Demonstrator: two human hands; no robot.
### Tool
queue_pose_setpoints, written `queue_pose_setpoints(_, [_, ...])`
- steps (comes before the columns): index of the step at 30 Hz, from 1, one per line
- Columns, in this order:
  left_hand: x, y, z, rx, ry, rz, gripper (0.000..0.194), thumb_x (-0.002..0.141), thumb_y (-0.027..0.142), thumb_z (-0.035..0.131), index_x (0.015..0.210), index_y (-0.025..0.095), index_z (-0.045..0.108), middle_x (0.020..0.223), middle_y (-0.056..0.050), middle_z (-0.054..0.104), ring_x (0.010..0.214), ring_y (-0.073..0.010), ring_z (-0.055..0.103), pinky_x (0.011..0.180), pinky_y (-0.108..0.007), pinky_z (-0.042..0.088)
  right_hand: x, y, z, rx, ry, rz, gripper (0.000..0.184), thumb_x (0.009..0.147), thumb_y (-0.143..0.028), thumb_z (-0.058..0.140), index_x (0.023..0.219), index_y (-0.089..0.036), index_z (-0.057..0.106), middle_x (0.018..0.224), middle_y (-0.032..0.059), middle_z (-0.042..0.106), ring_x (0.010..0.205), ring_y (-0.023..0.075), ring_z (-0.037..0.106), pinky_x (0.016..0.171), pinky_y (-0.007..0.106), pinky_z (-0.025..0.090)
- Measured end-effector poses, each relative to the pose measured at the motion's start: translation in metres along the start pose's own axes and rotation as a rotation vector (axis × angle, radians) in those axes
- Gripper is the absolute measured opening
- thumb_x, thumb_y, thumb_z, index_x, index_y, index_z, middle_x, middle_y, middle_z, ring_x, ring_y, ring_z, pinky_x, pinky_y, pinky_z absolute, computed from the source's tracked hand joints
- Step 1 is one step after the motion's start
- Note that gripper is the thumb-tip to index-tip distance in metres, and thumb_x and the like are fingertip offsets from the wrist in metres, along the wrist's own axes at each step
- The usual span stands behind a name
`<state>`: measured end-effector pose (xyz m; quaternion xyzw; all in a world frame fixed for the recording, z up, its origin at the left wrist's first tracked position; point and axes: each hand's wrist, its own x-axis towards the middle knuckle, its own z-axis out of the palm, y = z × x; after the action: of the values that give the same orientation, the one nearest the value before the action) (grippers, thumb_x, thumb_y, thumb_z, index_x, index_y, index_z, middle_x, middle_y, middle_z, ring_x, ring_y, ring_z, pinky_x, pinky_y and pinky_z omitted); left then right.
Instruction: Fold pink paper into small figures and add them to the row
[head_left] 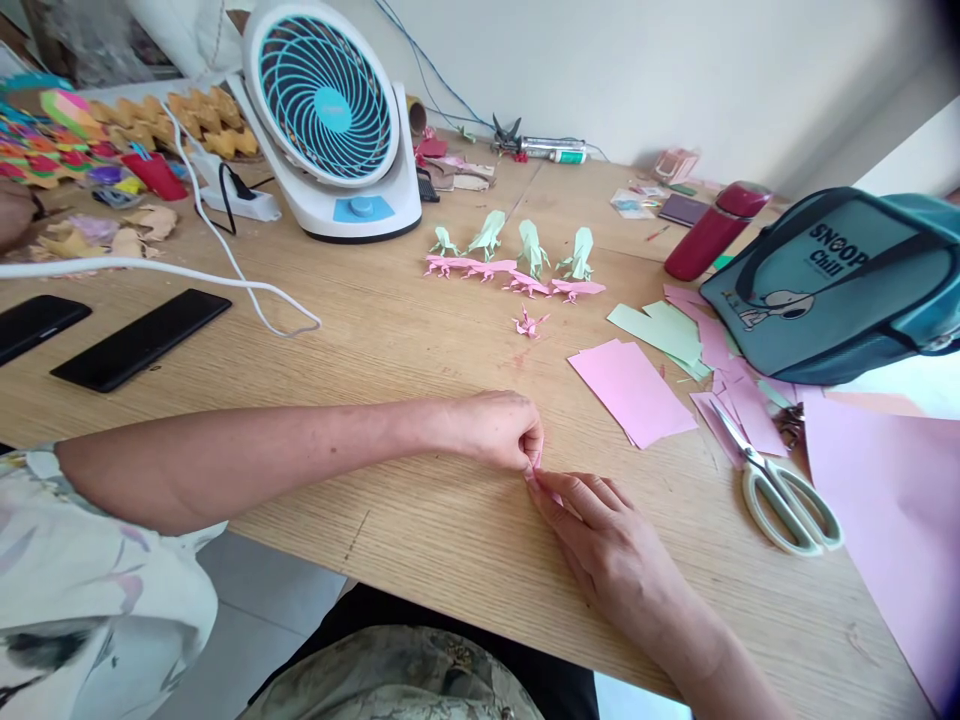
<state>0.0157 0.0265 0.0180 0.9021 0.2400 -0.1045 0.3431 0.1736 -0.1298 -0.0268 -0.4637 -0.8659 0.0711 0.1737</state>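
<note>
Our grip is a two-handed pinch: the left hand (496, 430) and right hand (600, 520) meet fingertip to fingertip on a small pink paper piece (538, 455), just below and right of the frame's centre, over the worktop (442, 515). Fingers cover most of it, so we cannot tell its full shape. We judge it almost weightless, thin and pliable, quick to crease and easy to tear at narrow points; it should not slip much under dry fingers. We would hold it by its thicker, layered parts, pressing lightly, and spare any thin tips. Pink folded figures (529, 285), upper centre, show similarly slender legs, probably just as easily bent.
</note>
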Motion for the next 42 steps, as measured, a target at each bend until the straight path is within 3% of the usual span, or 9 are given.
queue_pose_setpoints(6, [-0.007,0.000,0.009,0.069,0.115,0.061,0.012,0.076,0.014,0.065,0.079,0.020,0.075,0.077,0.001,0.073,0.075,-0.0144,0.064,0.069,-0.024,0.043,-0.001,-0.001,0.001,-0.019,-0.012,0.020,0.052,0.092,-0.005,0.046,0.142,-0.018,0.043,0.128,0.0130,0.058,0.101,0.0275,0.057,0.086,0.045,0.053])
queue_pose_setpoints(11, [-0.017,-0.001,0.018,0.185,0.252,0.134,0.007,0.081,0.017,0.067,0.078,0.022,0.072,0.084,-0.001,0.071,0.091,-0.0195,0.061,0.087,-0.034,0.040,0.000,-0.002,0.001,-0.010,0.000,0.039,0.050,0.094,-0.005,0.044,0.142,-0.019,0.044,0.127,0.0130,0.058,0.100,0.0265,0.057,0.086,0.044,0.053])
queue_pose_setpoints(18, [-0.024,-0.012,0.035,0.246,0.415,0.306,0.006,0.087,0.020,0.063,0.084,0.019,0.069,0.092,-0.004,0.066,0.092,-0.0190,0.055,0.087,-0.033,0.038,0.001,-0.003,0.000,0.006,0.013,0.045,0.049,0.096,-0.007,0.044,0.143,-0.020,0.043,0.122,0.0118,0.060,0.101,0.0256,0.056,0.087,0.043,0.052])
queue_pose_setpoints(29, [-0.032,-0.017,0.055,0.456,0.642,0.406,0.011,0.093,0.020,0.055,0.089,0.018,0.066,0.087,-0.004,0.064,0.086,-0.0183,0.050,0.083,-0.034,0.036,0.004,-0.005,-0.004,0.015,0.057,0.031,0.043,0.094,-0.005,0.045,0.135,-0.019,0.052,0.116,0.0127,0.063,0.098,0.0247,0.060,0.083,0.042,0.055])
queue_pose_setpoints(36, [-0.035,-0.019,0.056,0.566,0.634,0.454,0.020,0.099,0.019,0.044,0.095,0.019,0.064,0.090,-0.003,0.066,0.086,-0.0163,0.052,0.085,-0.035,0.036,0.005,-0.006,-0.005,-0.003,0.069,0.027,0.042,0.095,-0.006,0.043,0.133,-0.020,0.055,0.114,0.0129,0.065,0.095,0.0243,0.062,0.081,0.042,0.056])
queue_pose_setpoints(42, [-0.037,-0.024,0.047,0.617,0.537,0.528,0.023,0.100,0.019,0.041,0.096,0.019,0.065,0.093,-0.004,0.067,0.089,-0.0165,0.053,0.087,-0.034,0.036,0.001,-0.004,-0.004,0.029,0.037,0.041,0.045,0.094,-0.005,0.044,0.135,-0.020,0.053,0.123,0.0127,0.062,0.101,0.0254,0.060,0.087,0.045,0.054])
